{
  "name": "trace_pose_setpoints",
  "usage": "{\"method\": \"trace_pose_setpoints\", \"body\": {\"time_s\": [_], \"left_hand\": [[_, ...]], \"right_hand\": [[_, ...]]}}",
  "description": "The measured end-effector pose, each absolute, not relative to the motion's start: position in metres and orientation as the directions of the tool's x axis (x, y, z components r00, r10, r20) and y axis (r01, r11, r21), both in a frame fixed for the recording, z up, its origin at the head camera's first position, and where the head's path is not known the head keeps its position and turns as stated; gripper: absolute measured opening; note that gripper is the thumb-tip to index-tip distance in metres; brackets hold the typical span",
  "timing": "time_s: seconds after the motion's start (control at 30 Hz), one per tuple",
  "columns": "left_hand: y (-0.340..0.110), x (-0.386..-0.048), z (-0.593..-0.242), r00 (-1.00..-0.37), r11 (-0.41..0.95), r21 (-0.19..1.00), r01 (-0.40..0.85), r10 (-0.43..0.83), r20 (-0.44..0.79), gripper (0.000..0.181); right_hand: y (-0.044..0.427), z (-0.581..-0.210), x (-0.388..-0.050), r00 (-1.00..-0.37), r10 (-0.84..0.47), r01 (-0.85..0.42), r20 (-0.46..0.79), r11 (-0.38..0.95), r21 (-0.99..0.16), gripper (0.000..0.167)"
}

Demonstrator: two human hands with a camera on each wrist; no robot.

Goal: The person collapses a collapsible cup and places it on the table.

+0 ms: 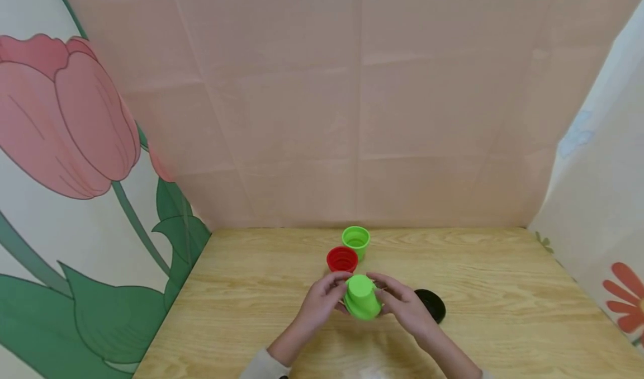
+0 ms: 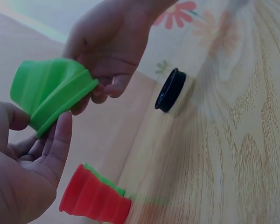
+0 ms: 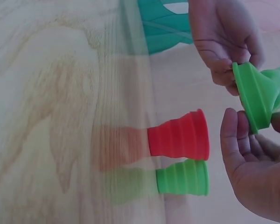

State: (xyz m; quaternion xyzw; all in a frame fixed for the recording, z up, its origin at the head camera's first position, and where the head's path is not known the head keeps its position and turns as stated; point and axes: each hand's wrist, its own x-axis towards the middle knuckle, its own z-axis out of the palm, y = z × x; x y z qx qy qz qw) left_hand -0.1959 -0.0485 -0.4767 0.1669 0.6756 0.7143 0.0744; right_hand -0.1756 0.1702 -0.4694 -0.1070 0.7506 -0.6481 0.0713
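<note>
A green silicone cup, its base up and its wall partly folded and skewed, is held above the table between both hands. The left hand pinches its rim from the left, thumb on the wall. From the other side the right hand grips the rim with thumb and fingers. In the left wrist view the cup leans, with the left hand and right hand at opposite sides. The right wrist view shows the cup between the left hand and right hand.
Behind the hands, a red cup and another green cup stand upright, close together, on the wooden table. A round black piece is beside the right forearm. A pink cloth hangs behind.
</note>
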Motion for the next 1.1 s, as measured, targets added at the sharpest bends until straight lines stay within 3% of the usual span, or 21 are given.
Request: {"method": "trace_pose_setpoints", "body": {"time_s": [0.2,0.6,1.1], "left_hand": [[-0.048,-0.198,-0.476,-0.959,-0.113,0.987,0.113,0.247,0.138,0.03],[-0.045,-0.198,-0.479,-0.974,-0.21,0.975,0.076,0.192,0.117,0.032],[-0.046,-0.195,-0.48,-0.965,-0.196,0.981,-0.015,0.258,0.037,0.034]], "right_hand": [[0.167,-0.474,-0.176,-0.976,-0.216,-0.024,0.024,-0.003,-1.0,0.051],[0.161,-0.481,-0.174,-0.977,-0.206,-0.036,0.054,-0.09,-0.995,0.05],[0.161,-0.482,-0.174,-0.968,-0.205,-0.138,0.146,-0.053,-0.989,0.053]]}}
